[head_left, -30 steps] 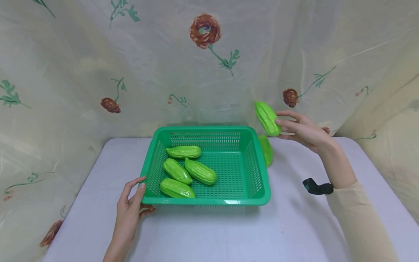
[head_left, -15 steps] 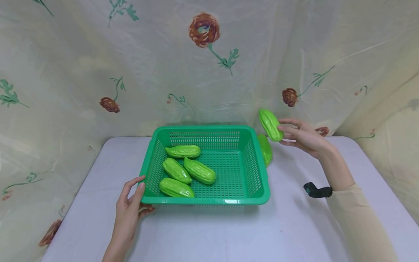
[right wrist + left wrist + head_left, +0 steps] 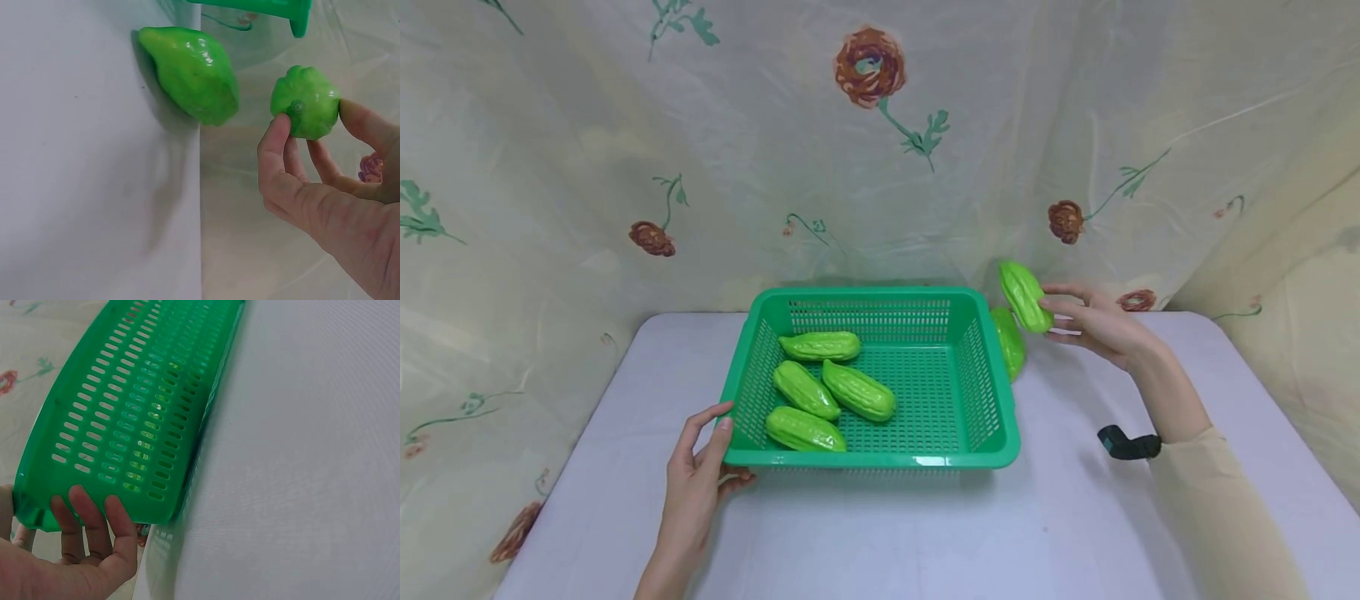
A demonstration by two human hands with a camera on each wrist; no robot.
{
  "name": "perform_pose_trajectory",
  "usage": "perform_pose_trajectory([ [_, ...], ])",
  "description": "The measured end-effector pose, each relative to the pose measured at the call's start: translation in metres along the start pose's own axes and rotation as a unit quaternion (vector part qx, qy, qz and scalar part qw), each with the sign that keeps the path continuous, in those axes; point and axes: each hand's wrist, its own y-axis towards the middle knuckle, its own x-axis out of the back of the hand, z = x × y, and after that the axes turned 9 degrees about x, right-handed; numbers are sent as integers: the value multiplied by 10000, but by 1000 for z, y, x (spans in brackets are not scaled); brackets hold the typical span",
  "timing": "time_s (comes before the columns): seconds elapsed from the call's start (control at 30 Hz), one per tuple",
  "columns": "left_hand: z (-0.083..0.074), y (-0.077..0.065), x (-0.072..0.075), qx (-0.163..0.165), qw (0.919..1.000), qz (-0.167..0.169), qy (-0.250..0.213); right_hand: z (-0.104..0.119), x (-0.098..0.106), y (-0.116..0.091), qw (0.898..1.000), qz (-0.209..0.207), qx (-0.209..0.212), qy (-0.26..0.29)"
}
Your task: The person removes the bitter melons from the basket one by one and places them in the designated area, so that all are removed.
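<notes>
My left hand [image 3: 694, 475] grips the green plastic basket [image 3: 872, 460] at its front left corner. In the left wrist view, fingertips [image 3: 82, 499] press the outside of the slotted wall. Several light green, ridged bitter melons, such as this bitter melon [image 3: 859, 392], lie toward the left inside the basket. Above the table's back right part, my right hand [image 3: 1101, 325] pinches another bitter melon [image 3: 1025, 297] between thumb and fingers. One more bitter melon [image 3: 194, 75] lies on the table, close against the basket's right side and partly hidden by the rim in the head view.
The table [image 3: 880, 542] has a white cover. A pale curtain [image 3: 737, 125] with printed flowers hangs right behind its back edge and along both sides. A black band with a small device [image 3: 1127, 443] sits on the right wrist.
My right hand has come down and slightly to the right with its bitter melon, nearer the one on the table. The left hand and the basket have stayed in place.
</notes>
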Motion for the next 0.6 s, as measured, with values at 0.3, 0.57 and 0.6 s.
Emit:
perform_pose_trajectory([
  [0.3, 0, 0, 0, -8, 10000, 1, 15, -17, 2, -2, 9999, -21, -105, -53],
  [0.57, 0, 0, 0, 3, 10000, -12, 13, -28, 7, -7, 9996, -48, -203, -171],
  [0.6, 0, 0, 0, 8, 10000, -13, 13, -29, 7, -7, 9996, -67, -222, -166],
])
